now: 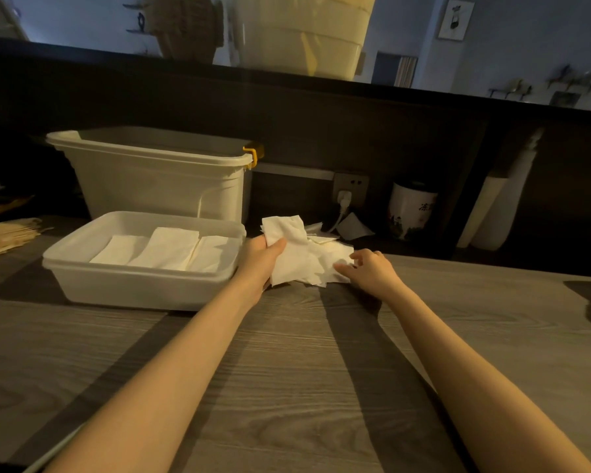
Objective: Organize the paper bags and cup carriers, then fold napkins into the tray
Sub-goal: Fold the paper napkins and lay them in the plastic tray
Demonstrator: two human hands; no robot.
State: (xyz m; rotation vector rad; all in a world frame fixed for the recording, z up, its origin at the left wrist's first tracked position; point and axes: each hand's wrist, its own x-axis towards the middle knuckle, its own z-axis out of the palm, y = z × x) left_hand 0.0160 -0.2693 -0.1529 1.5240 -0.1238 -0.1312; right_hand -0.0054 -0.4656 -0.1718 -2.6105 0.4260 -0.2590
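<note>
A loose pile of white napkins (316, 257) lies on the wooden counter, just right of the white tray (133, 285). My left hand (260, 257) grips one napkin (287, 233) from the pile, thumb on top, and lifts its upper edge. My right hand (372, 268) rests on the pile's right side with curled fingertips touching the paper. Inside the tray lie three folded napkins (171, 249) side by side. Brown paper bags (6, 233) are stacked flat at the far left edge.
A tall white bin (157, 175) with a yellow latch stands behind the tray. Against the dark back wall are a plugged-in wall socket (350, 189), a white printed canister (410, 209) and a white roll (492, 213). Bare wooden counter (287, 370) lies beneath my forearms.
</note>
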